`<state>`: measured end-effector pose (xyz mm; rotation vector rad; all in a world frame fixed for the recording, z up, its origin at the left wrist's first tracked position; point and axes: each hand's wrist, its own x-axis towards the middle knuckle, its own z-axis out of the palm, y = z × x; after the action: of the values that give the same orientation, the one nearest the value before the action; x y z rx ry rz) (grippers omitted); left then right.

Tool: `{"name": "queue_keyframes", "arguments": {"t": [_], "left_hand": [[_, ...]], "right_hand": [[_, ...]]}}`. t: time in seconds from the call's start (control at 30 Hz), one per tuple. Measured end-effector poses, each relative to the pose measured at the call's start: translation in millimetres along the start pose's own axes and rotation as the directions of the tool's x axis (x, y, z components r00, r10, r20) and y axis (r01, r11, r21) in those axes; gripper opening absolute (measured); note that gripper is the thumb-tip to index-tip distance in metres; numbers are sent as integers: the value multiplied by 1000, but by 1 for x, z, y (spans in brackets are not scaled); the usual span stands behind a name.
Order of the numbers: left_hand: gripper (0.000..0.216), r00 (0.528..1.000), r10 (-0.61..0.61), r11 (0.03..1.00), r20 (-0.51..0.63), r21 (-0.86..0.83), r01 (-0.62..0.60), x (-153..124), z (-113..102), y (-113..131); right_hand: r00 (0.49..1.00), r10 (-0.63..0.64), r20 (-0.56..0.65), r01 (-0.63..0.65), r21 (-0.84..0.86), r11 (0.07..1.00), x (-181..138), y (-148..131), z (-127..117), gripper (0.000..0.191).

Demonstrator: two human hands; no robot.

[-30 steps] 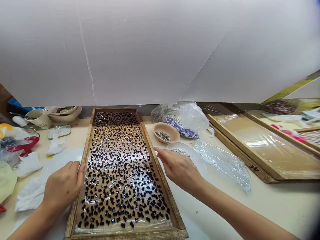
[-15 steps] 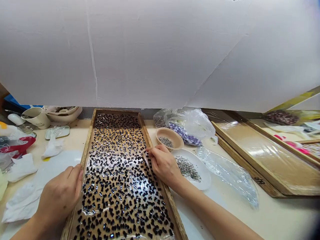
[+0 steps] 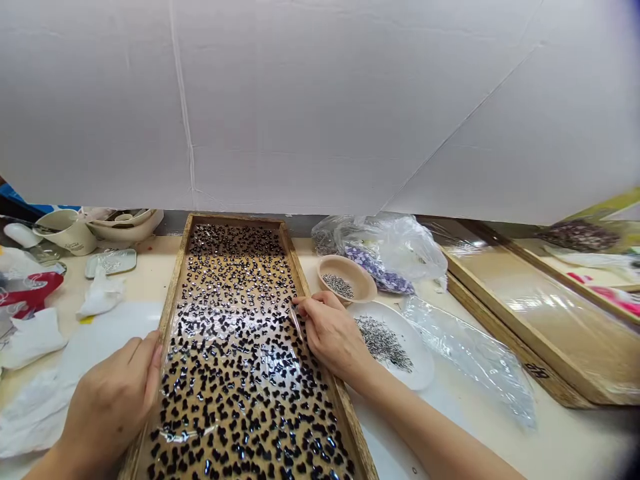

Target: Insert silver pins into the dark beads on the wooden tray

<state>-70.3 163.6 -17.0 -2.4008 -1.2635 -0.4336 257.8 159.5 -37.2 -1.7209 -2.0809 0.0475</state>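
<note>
A long wooden tray lies lengthwise in front of me, lined with shiny clear plastic film. Many small glossy black bow-shaped pieces are spread across it. My left hand is closed on the tray's left rail, thumb toward the inside. At the right rail, my right hand has thumb and forefinger pinched together on what looks like a raised fold of the film. Its other fingers curl over the rail and are partly hidden.
Right of the tray stand a beige bowl and a white plate, both with small metallic bits. Plastic bags lie behind them, and wooden film-covered trays at far right. Cups and crumpled tissues sit left.
The view has shifted slightly, so things at the right appear further right. Both hands keep their places on the tray, and the black pieces look unchanged.
</note>
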Motion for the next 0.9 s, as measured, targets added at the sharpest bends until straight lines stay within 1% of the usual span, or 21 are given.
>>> {"name": "queue_keyframes", "arguments": {"t": [0.27,0.53,0.9], "left_hand": [[21,1000,6,1000,-3,-6,-6,-2,1,-1],[22,1000,-19,1000,5,9,19,-3,1,-1],[23,1000,2,1000,-4,16,-2,-2,1,-1]], "right_hand": [[1000,0,4,0,-12,1000,-1,-1,-1,22],[999,-14,-45,14,10,1000,-1,-3,-2,22],[999,-28,34,29,-53,998,2,-5,-4,24]]}}
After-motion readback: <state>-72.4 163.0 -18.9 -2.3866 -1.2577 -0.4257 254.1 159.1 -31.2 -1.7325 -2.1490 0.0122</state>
